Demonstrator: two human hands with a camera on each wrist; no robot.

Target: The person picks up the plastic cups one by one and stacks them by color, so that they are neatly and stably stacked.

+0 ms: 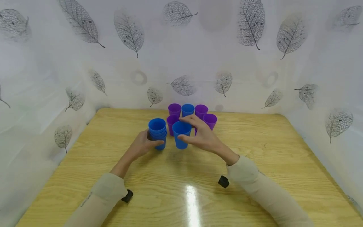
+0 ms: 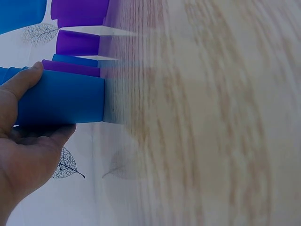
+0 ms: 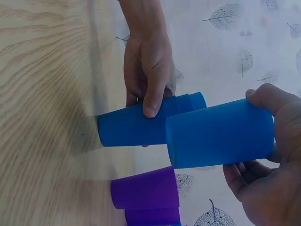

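Two pale sleeves are reaching across the wooden surface, the left hand gripping a stack of nested blue cups that is standing upright, while the right hand is holding a single blue cup between thumb and fingers, raised just beside that stack. Behind them several purple cups are standing, some partly hidden, another blue cup is sitting between two of these at the back, and a leaf-printed backdrop is rising beyond.
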